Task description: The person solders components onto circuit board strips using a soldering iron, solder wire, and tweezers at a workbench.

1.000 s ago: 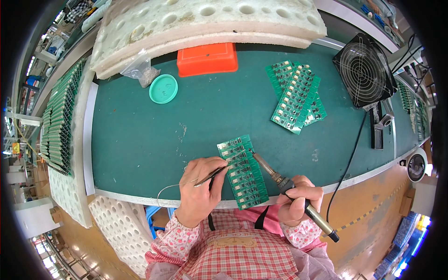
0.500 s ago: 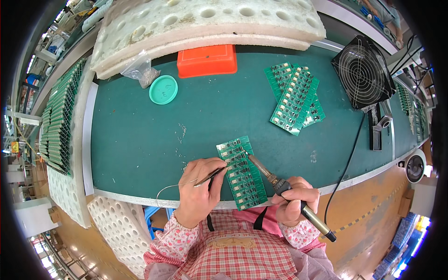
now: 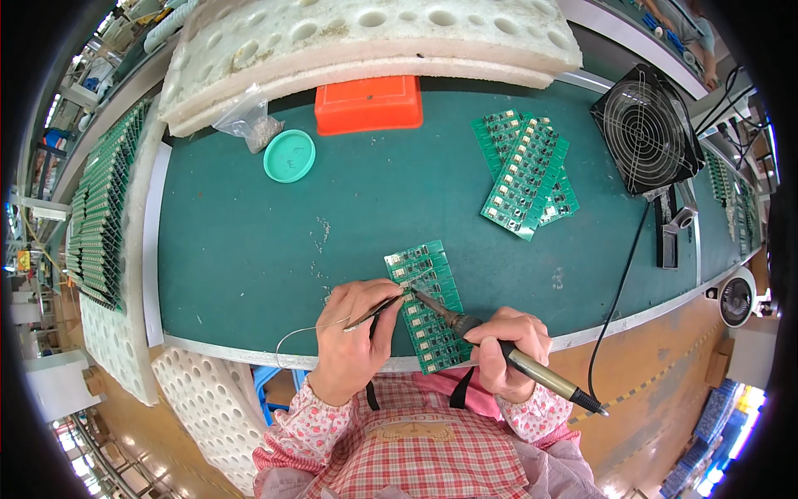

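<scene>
Head view: left hand (image 3: 353, 345) pinched shut on thin metal tweezers (image 3: 378, 309), tips touching the upper part of a long green circuit-board strip (image 3: 428, 303). Right hand (image 3: 509, 345) wrapped tight around a black-handled soldering iron (image 3: 507, 353), tip meeting the strip beside the tweezer tips. Strip lay near the front edge of the green-matted surface (image 3: 249, 249), between both hands. Farther back, well apart: fanned pile of matching green boards (image 3: 525, 175), round teal lid (image 3: 289, 155), orange plastic box (image 3: 368, 104). Black wire-guard fan (image 3: 647, 131) stood at far right; white foam trays (image 3: 366, 33) at the rear.
</scene>
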Available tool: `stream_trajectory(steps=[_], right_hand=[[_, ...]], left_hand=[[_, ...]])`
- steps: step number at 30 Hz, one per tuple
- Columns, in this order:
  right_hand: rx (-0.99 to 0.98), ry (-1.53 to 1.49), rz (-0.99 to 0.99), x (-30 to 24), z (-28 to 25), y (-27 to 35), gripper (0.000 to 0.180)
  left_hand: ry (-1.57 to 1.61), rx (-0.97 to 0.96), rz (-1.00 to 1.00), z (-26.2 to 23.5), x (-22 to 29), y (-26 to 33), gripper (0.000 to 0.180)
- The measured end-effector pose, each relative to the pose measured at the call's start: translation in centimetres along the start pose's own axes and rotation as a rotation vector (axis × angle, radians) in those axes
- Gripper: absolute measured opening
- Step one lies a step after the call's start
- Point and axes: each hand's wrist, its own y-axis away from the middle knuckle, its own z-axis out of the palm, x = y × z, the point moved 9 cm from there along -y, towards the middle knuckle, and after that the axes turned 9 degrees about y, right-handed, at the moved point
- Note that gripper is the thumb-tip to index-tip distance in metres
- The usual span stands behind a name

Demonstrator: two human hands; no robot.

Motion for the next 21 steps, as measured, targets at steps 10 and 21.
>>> stream_trajectory(steps=[10, 21], right_hand=[[-0.055, 0.048, 0.004, 0.0, 0.8, -0.4, 0.005], [-0.119, 0.062, -0.14, -1.0, 1.6, -0.3, 0.008]], left_hand=[[0.014, 0.0, -0.008, 0.0, -0.2, 0.0, 0.022], [0.008, -0.006, -0.004, 0.0, -0.1, 0.1, 0.023]])
